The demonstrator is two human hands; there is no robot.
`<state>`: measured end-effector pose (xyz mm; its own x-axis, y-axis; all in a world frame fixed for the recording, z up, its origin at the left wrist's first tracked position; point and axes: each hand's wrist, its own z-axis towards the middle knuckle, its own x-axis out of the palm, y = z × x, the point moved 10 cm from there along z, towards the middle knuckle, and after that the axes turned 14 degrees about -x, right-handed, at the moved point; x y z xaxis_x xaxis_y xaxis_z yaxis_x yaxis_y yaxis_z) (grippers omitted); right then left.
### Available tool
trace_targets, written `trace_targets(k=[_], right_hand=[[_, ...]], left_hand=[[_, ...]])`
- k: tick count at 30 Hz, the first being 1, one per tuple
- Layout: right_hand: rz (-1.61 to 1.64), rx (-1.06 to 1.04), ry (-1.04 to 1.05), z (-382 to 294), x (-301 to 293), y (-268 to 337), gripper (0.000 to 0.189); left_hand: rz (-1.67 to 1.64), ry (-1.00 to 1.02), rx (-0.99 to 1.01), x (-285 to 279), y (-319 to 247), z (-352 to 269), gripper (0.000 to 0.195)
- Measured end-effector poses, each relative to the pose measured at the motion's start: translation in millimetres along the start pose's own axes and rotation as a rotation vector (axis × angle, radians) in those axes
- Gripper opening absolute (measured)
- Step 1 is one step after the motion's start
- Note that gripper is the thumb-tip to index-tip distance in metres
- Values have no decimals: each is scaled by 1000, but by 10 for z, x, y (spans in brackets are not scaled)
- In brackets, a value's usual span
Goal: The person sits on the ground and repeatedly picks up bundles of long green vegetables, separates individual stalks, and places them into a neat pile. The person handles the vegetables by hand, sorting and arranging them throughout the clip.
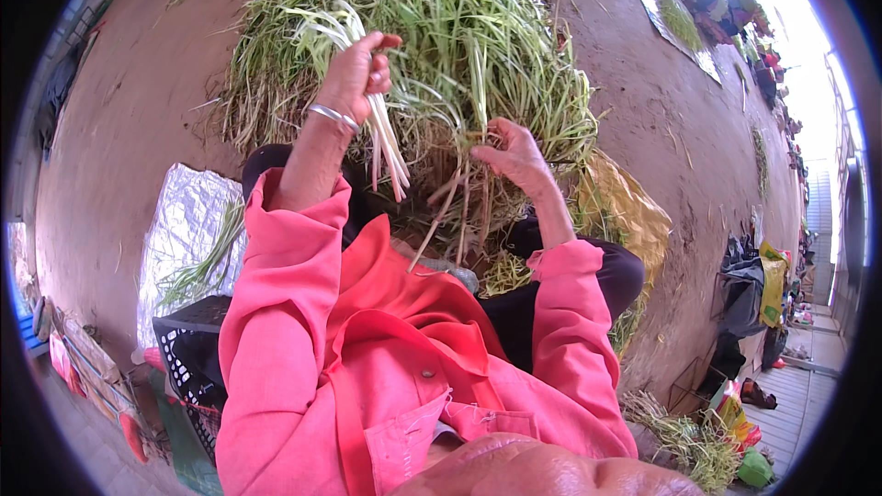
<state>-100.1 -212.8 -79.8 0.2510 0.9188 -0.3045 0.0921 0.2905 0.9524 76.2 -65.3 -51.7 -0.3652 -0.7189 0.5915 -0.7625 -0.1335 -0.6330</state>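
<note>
My left hand (pixel 362 76), with a metal bangle at the wrist, is closed around a bundle of long pale-stemmed green stalks (pixel 387 145). The white-pink stem ends point down toward my lap and the other ends stick out above the fist. My right hand (pixel 506 151) is at the lower edge of a large heap of leafy green stalks (pixel 441 7), its thumb and fingers near a few brownish, leafy stalks (pixel 463 200). Whether it pinches them is unclear. The heap lies on the ground in front of my crossed legs.
A silver sheet (pixel 186 220) with some green stalks (pixel 210 255) lies at the left, beside a black plastic crate (pixel 189 320). A yellow woven sack (pixel 623 200) lies right of the heap. Dry stalks (pixel 682 427) are at lower right. Another sheet (pixel 665 21) bears more greens at upper right.
</note>
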Motion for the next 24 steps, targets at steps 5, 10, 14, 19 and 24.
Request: trace_targets(k=[5, 10, 14, 19, 24], right_hand=[[265, -34, -122, -122, 74, -157, 16], [80, -92, -268, -171, -9, -92, 14], [-16, -123, -291, -186, 20, -46, 16], [185, -89, -185, -168, 154, -142, 19], [325, 34, -144, -197, 169, -231, 27]], left_hand=[[153, -111, -52, 165, 669, 107, 20], [410, -149, 46, 271, 934, 160, 26], [509, -119, 117, 348, 994, 171, 27], [486, -136, 23, 283, 1055, 206, 21], [485, -71, -22, 346, 1025, 155, 17]])
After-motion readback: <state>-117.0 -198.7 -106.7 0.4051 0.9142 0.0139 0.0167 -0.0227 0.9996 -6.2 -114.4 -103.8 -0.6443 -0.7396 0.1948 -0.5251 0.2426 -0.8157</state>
